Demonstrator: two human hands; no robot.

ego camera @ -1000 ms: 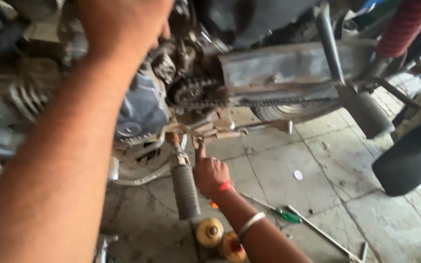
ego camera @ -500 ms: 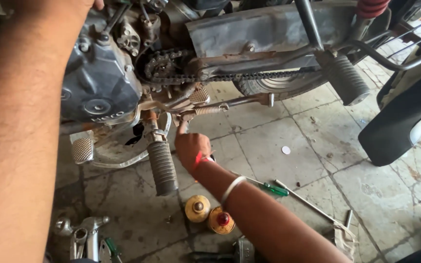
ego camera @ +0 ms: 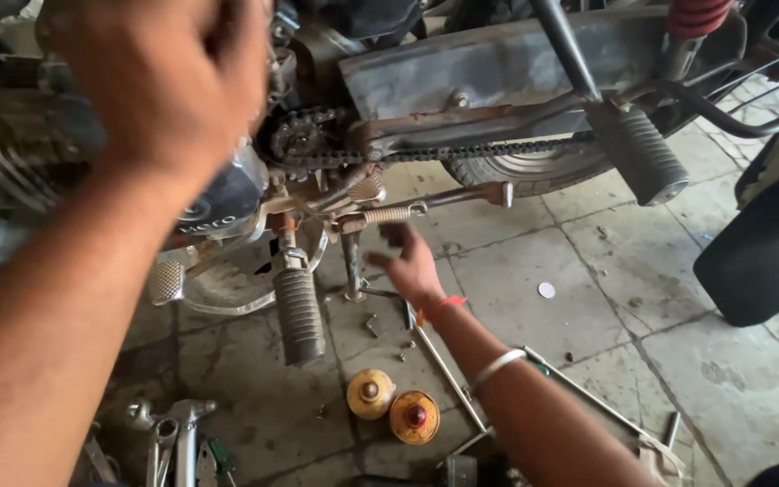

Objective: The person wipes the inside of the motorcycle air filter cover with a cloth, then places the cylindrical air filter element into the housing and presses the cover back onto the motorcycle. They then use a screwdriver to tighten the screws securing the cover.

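Rusty coiled stand spring (ego camera: 388, 215) under the motorcycle's greasy chain sprocket (ego camera: 297, 140): right hand (ego camera: 407, 261) hovers just below, fingers spread, empty. Left hand (ego camera: 169, 81) raised near the engine, grip unclear.

Single head-worn view, looking steeply down, close in on the motorcycle's chain side (ego camera: 498, 149) and tiled floor (ego camera: 642, 343); left hand (ego camera: 173, 81) huge, blurred, right against the lens, right hand (ego camera: 412, 266) lower, farther.

Floor (ego camera: 642, 298): grey stone slabs, stained. Lower centre: two round yellow caps (ego camera: 393, 406), one red-centred; long metal rods (ego camera: 444, 365); loose bolts (ego camera: 371, 325). Lower left: metal wrenches (ego camera: 169, 433). Centre right: small white disc (ego camera: 546, 289).
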